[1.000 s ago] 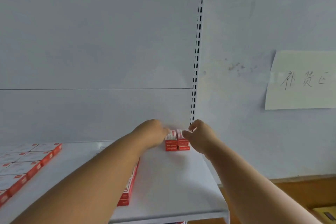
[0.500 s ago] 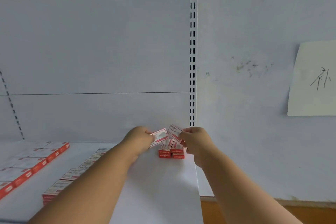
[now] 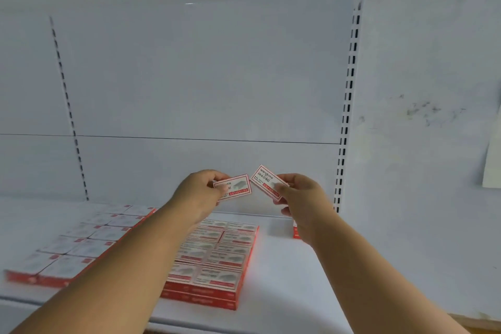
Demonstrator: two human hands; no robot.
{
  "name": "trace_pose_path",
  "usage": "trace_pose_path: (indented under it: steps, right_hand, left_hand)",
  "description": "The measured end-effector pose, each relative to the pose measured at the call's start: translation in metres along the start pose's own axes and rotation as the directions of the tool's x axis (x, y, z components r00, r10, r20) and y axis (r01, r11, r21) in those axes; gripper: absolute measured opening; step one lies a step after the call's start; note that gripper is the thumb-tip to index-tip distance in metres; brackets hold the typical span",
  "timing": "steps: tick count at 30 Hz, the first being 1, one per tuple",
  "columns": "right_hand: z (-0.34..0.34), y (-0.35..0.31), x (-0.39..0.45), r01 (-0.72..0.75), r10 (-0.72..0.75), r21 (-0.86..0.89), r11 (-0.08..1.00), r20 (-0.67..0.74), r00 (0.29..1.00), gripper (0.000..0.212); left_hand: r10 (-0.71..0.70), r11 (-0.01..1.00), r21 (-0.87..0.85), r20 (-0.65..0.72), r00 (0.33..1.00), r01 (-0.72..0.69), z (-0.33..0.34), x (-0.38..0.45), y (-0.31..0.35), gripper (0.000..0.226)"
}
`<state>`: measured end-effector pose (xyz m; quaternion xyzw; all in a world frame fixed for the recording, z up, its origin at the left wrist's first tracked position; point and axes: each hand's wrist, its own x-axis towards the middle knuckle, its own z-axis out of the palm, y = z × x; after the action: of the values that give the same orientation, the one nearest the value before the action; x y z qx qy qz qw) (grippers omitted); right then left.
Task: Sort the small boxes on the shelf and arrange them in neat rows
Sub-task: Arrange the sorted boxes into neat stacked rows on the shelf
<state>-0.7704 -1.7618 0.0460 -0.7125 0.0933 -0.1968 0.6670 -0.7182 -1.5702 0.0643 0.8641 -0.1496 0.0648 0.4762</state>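
My left hand [image 3: 199, 194] holds one small red-and-white box [image 3: 235, 187] in the air above the white shelf [image 3: 279, 279]. My right hand [image 3: 301, 198] holds a second small box [image 3: 267, 182], tilted, just to the right of the first; the two boxes almost touch. Below my left forearm a block of the same boxes [image 3: 217, 260] lies in two neat columns, stacked a few layers high. Another block of boxes [image 3: 81, 244] lies in rows at the left. A red corner of the small stack [image 3: 296, 230] shows behind my right wrist.
The shelf's white back panel [image 3: 203, 89] rises behind, with slotted uprights at the left [image 3: 67, 106] and right [image 3: 347, 116]. A white wall [image 3: 420, 171] lies to the right, with a paper's edge [image 3: 493, 165] on it. Bare shelf surface lies right of the middle block.
Both hands have lifted a box each off the small stack at the back right and carried them up and left. The view has swung left, showing more of the rows.
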Motion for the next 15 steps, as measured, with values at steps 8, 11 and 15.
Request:
trace_pose_path:
  steps: [8,11,15]
  right_hand:
    - [0.063,0.009,-0.034,-0.024,0.021,-0.282,0.959,-0.014,1.000,0.005]
    - [0.070,0.017,-0.045,-0.032,0.022,-0.326,0.945,-0.034,0.999,0.007]
    - [0.070,0.025,-0.055,-0.086,0.063,-0.362,0.928,-0.074,0.995,0.010]
  left_hand:
    - [-0.039,0.991,0.131,0.163,0.986,0.017,-0.057,-0.002,-0.058,0.009]
    - [-0.039,0.991,0.137,0.212,0.976,0.010,-0.058,-0.003,-0.074,0.007]
    - [-0.037,0.997,0.073,0.258,0.965,0.019,-0.053,-0.004,-0.090,0.006]
